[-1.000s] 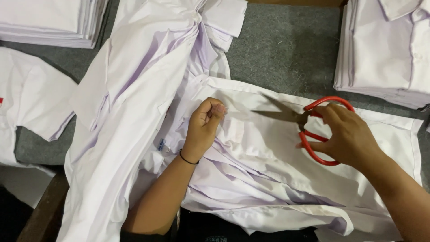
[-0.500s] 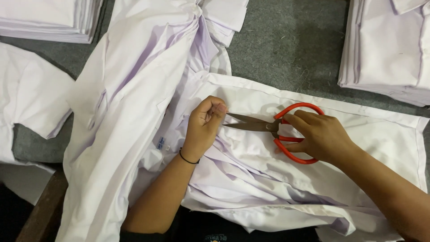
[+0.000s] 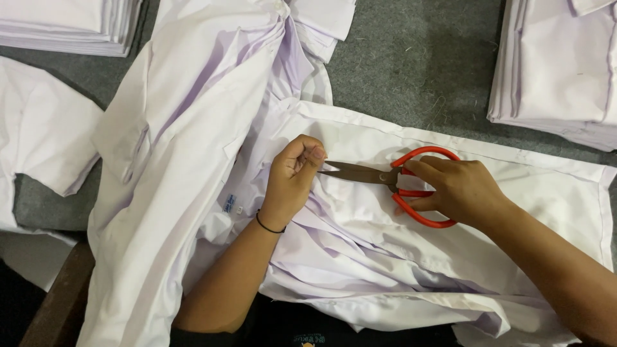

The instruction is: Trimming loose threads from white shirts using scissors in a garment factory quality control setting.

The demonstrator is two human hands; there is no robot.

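Our left hand point(image 3: 292, 177) is curled almost closed, thumb and fingertips pinching a small bit of white fabric on the shirt point(image 3: 385, 257) spread in front of us. A thin black band sits on that wrist. Our right hand point(image 3: 459, 189) is closed through the red loops of the scissors point(image 3: 392, 180), whose dark blades lie nearly together and point left, their tips just beside the pinched spot at our left thumb. The shirt lies crumpled across the grey worktop point(image 3: 411, 71), its long straight hem running along the far side. To its left a heap of white shirts point(image 3: 173, 160) overlaps it. Folded white stacks rest at the upper left point(image 3: 64, 26) and upper right point(image 3: 559, 71) of the worktop.
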